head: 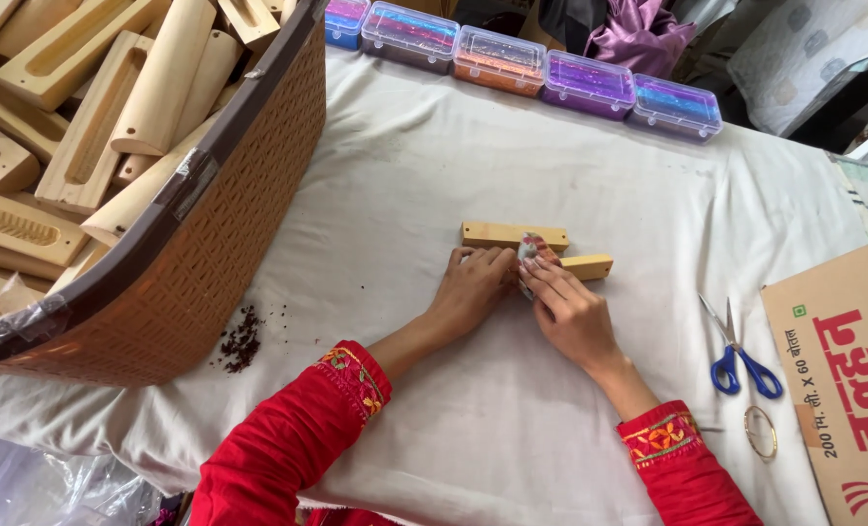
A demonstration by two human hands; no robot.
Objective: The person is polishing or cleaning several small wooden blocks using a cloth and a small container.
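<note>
Wooden blocks: one (514, 235) lies just beyond the fingers, another (588, 266) beside the right hand (572, 314). Both hands pinch a small patterned piece (534, 251) between them; the left hand (475, 287) steadies it. A loose pinch could let it slip off the cloth (434, 175), or nudge the blocks askew.
</note>
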